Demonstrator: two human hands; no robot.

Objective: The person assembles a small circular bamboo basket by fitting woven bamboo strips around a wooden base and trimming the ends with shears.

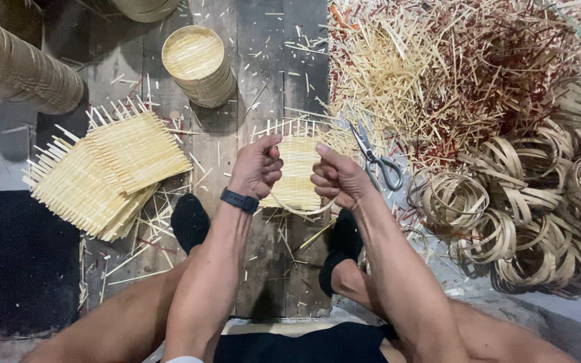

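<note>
Both my hands grip a small woven bamboo mat pressed into a thin bamboo ring, held above the wooden floor between my knees. My left hand, with a dark band on its wrist, clutches the mat's left edge, thumb up. On the mat's right edge my right hand is closed, thumb pointing towards the left hand. Loose strip ends stick out along the mat's top.
A stack of flat woven mats lies at left. Stacked round bamboo trays stand behind, with another stack at far left. Scissors lie right of my hands. Bamboo rings pile at right, strip offcuts behind.
</note>
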